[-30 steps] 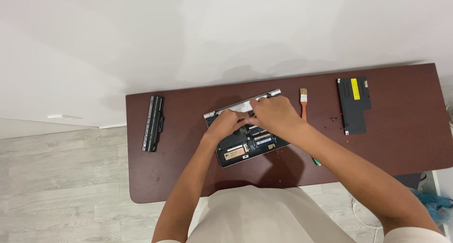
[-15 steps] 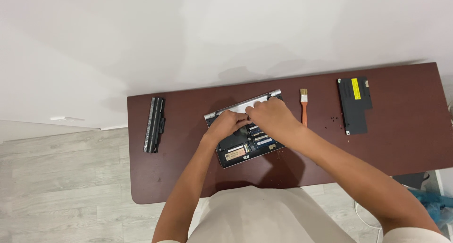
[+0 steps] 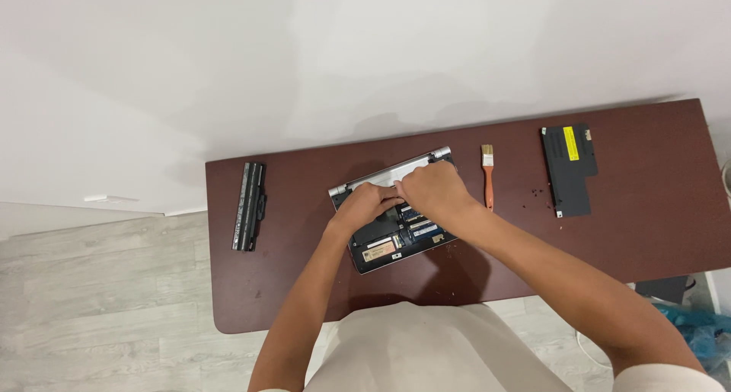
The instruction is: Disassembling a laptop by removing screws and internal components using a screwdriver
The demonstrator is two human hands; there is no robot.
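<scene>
A: Going left to right, there's a black battery [image 3: 249,206] at 9 o'clock, and the left hand [image 3: 364,206] and right hand [image 3: 435,191] sit mid-desk on the opened laptop [image 3: 396,236]. Any change?

B: Barely; the fingers stay curled, pressed along its far edge, so the work's still there. A brush [image 3: 487,177] and a black cover panel [image 3: 569,169] lie at 3 o'clock.

the scene is lit brightly and evenly by soft light from above. a broad, faint shadow is cast on the white wall [image 3: 365,57] behind the far edge of the table [image 3: 655,232]. no strong glare is seen on the dark table top. focus is sharp, with no noticeable blur.
</scene>
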